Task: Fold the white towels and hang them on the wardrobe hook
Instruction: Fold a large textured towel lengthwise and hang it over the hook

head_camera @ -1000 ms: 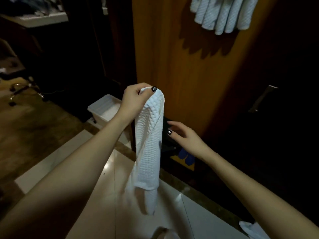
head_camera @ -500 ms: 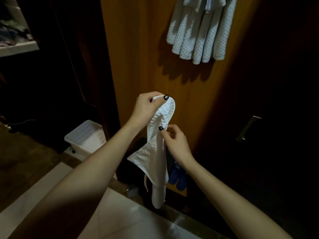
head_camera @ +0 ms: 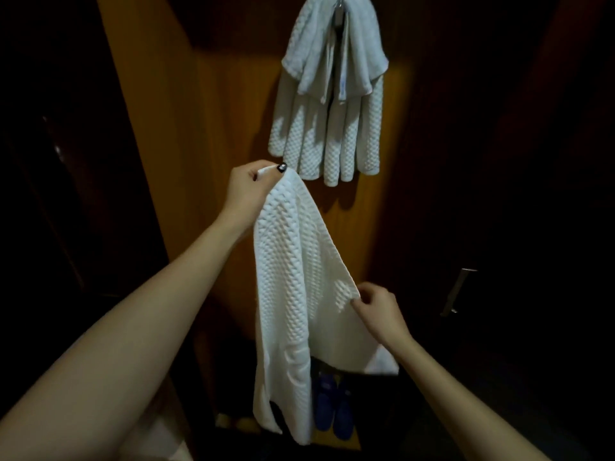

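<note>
Two bare forearms reach forward from the bottom corners of the head view. The right hand (head_camera: 379,311) is the lower and nearer one; its fingers are curled and pinch the right-hand edge of a white towel (head_camera: 293,277) about halfway down, drawing that edge out to the side. The left hand (head_camera: 248,191) is raised higher and pinches the towel's top corner between thumb and curled fingers, a dark-painted thumbnail showing on top of the cloth. The waffle-textured towel hangs from these two grips in front of the person, spread partly open, with its lower end loose and dangling free in the air.

Behind its bottom end a pair of blue shoes (head_camera: 329,407) stands on the wardrobe floor. A pale floor tile (head_camera: 156,437) shows at the lower left. Further back rises the orange-brown wardrobe panel (head_camera: 216,128), lit in the middle and dark at its sides. A metal door handle (head_camera: 457,291) gleams on the dark door to the right. High on the panel, above the left hand, a bunch of hung towels (head_camera: 327,128) droops in folded strips from a hook that the cloth largely hides.
</note>
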Demonstrator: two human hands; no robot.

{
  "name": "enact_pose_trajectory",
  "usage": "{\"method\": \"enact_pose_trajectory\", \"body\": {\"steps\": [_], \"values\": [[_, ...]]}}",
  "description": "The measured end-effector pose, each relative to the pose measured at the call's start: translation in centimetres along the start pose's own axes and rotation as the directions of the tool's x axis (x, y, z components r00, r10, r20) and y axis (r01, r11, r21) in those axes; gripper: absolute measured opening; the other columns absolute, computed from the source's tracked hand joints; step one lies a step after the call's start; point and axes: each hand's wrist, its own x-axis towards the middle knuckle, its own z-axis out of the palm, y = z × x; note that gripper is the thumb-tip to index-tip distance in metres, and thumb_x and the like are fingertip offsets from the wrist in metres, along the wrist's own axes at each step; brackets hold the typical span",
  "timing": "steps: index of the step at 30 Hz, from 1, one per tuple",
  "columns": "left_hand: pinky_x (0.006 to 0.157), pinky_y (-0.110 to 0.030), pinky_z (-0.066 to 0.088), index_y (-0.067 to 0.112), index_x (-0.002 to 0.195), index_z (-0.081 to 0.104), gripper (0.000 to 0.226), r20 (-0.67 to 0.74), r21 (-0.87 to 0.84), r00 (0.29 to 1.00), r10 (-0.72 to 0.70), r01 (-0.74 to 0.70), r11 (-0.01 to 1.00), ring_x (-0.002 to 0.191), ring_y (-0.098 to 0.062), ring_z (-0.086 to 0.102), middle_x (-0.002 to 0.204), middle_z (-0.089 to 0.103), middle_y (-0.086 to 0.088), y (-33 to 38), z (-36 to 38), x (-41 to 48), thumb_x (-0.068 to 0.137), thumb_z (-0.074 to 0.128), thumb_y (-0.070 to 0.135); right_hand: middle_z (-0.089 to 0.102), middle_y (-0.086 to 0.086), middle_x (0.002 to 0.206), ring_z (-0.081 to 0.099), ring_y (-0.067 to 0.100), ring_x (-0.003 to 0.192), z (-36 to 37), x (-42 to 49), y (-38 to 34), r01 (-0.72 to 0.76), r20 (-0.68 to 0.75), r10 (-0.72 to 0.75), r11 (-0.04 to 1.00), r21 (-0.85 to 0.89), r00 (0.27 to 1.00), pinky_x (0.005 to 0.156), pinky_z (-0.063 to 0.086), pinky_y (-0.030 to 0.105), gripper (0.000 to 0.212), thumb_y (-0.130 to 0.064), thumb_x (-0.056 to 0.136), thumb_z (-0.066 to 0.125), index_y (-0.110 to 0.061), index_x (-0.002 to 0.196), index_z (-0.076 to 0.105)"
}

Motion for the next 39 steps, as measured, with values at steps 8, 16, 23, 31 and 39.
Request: {"method": "enact_pose_trajectory", "body": {"steps": [8,16,23,31,39], "values": [[0.059,-0.024,0.051,0.019,0.079,0.068,0.014,0.049,-0.141,0.999,-0.023,0.03,0.989,0.066,-0.007,0.063,0.075,0.066,0.001,0.1,-0.9,4.0,0.092,0.062,0.022,0.066,0.001,0.083,0.063,0.015,0.078,0.3,0.5,4.9,-0.114,0.054,0.119,0.989,-0.095,0.991,0.06,0.043,0.02,0.015,-0.019,0.096,0.056,-0.013,0.084,0.063],[0.069,-0.021,0.051,0.001,0.113,0.065,0.025,0.088,-0.034,0.983,-0.162,0.165,0.986,0.078,-0.008,0.063,0.09,0.067,-0.001,-3.8,-2.3,3.5,0.094,0.058,0.016,0.056,-0.001,0.075,0.052,0.012,0.066,-1.0,2.0,-0.9,0.011,-0.111,-0.009,1.0,0.019,0.994,0.054,0.037,0.022,0.02,-0.022,0.101,0.044,-0.011,0.087,0.052],[0.06,-0.018,0.048,0.002,0.11,0.064,0.023,0.049,-0.052,0.97,-0.238,0.241,0.969,0.074,-0.008,0.061,0.089,0.064,-0.004,-4.8,-2.5,1.5,0.092,0.061,0.015,0.06,0.002,0.08,0.053,0.012,0.067,-1.4,2.7,-3.7,0.081,-0.173,-0.068,0.994,0.072,0.983,0.057,0.041,0.024,0.02,-0.025,0.099,0.048,-0.01,0.091,0.057],[0.071,-0.03,0.051,0.007,0.086,0.067,0.004,0.065,-0.264,0.934,-0.35,0.355,0.897,0.073,-0.017,0.064,0.081,0.067,-0.008,-5.0,-1.3,-0.2,0.084,0.07,0.009,0.056,0.01,0.076,0.053,0.013,0.063,-4.0,1.6,-9.8,0.167,-0.042,-0.166,0.879,0.447,0.985,0.06,0.046,0.023,0.009,-0.002,0.093,0.055,-0.006,0.096,0.063],[0.06,-0.019,0.045,0.011,0.077,0.067,0.007,0.182,-0.259,0.965,-0.187,0.23,0.938,0.064,-0.009,0.057,0.068,0.064,0.0,-1.6,0.7,-1.0,0.084,0.069,0.01,0.076,0.0,0.084,0.072,0.009,0.084,-4.1,-0.2,-14.1,0.27,0.039,-0.288,0.931,0.246,0.957,0.081,0.057,0.025,0.019,-0.011,0.079,0.078,-0.006,0.093,0.066]]}}
